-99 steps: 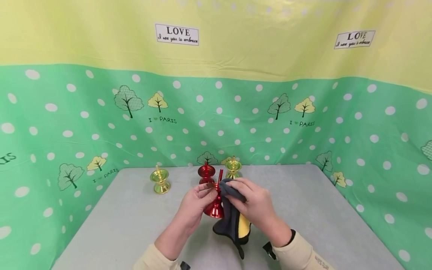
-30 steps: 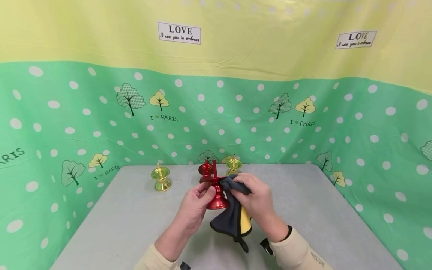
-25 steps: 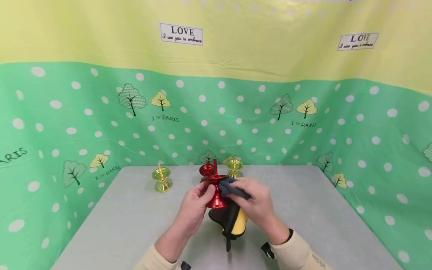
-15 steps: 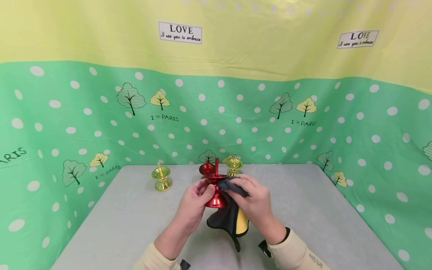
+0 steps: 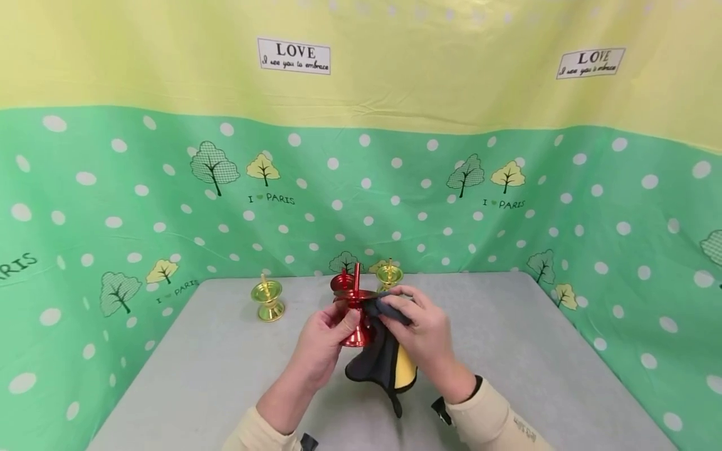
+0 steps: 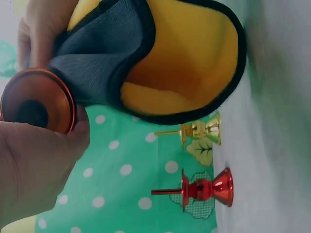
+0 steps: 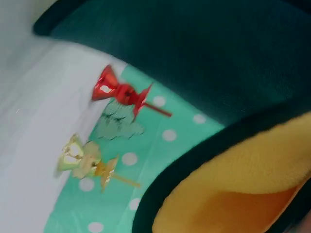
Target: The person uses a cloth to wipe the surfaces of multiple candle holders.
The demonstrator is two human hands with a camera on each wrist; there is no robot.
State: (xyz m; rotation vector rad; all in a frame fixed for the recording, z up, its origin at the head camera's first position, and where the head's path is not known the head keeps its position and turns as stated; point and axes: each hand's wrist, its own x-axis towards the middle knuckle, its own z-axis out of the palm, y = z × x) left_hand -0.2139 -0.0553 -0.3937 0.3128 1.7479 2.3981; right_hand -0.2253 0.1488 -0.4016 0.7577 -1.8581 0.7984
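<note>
In the head view, my left hand (image 5: 316, 344) holds a red metal candlestick (image 5: 356, 336) by its stem, upright above the table, thumb across the front. Its wide dish and thin spike point up; the left wrist view shows the round base (image 6: 60, 104) from below. My right hand (image 5: 425, 329) pinches a bunched part of a dark grey and yellow cloth (image 5: 372, 363) against the candlestick, just under the dish's right side. The rest of the cloth hangs down below, its yellow face (image 6: 189, 63) large in the left wrist view. In the right wrist view the cloth hides both hands' fingers.
Another red candlestick (image 5: 341, 283) stands at the back of the grey table (image 5: 225, 376), partly behind the held one. A gold candlestick (image 5: 389, 274) is to its right, a second gold candlestick (image 5: 268, 300) to the left. A polka-dot curtain (image 5: 366, 188) closes off the back.
The held candlestick was tilted at first and now stands upright. The cloth in my right hand has gone from the dish's edge to the stem beneath it. The other candlesticks stay put.
</note>
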